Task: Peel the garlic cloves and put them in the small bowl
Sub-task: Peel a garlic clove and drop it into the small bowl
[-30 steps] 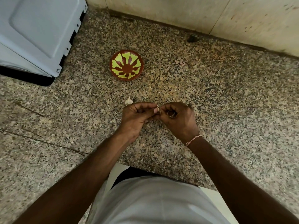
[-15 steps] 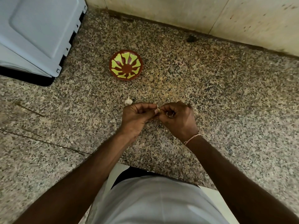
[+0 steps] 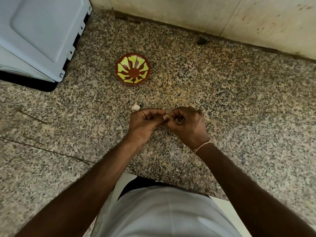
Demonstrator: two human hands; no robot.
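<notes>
My left hand (image 3: 145, 123) and my right hand (image 3: 188, 125) meet fingertip to fingertip above the speckled granite counter. Between them they pinch a small garlic clove (image 3: 167, 115); only a pale sliver of it shows. A second garlic piece (image 3: 135, 107) in its white skin lies on the counter just beyond my left hand. The small bowl (image 3: 133, 71), red-brown with a yellow-green petal pattern, stands farther back, and I see nothing inside it.
A pale blue-grey appliance (image 3: 39, 31) fills the back left corner. A stained tiled wall (image 3: 205, 14) runs along the back, with a dark spot (image 3: 201, 40) at its base. The counter's front edge (image 3: 171, 183) lies near my white shirt.
Both hands stay in the same spot; only the fingers shift slightly on the clove. The bowl and the loose garlic piece have not moved.
</notes>
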